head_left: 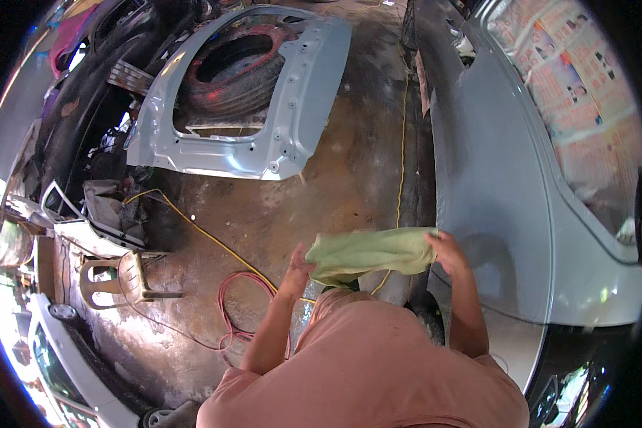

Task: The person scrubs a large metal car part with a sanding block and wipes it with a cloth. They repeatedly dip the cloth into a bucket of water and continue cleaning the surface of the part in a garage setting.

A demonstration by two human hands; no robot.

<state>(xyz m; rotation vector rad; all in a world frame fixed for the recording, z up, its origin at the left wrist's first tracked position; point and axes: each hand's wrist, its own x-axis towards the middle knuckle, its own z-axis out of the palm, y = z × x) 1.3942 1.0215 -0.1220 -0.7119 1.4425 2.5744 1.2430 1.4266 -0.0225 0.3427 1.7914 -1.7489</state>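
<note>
Holding a light green rag [369, 254] stretched between both hands, left hand [297, 267] gripping its left end and right hand [446, 252] pinching the right end, just beside the grey car door [506, 185], above the stained floor [321, 192].

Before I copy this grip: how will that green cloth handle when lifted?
Probably floppy: the green cloth sags and folds between the left hand and right hand. Likely light, since fingertip pinches carry it. Unlikely to slip; it looks soft.
</note>
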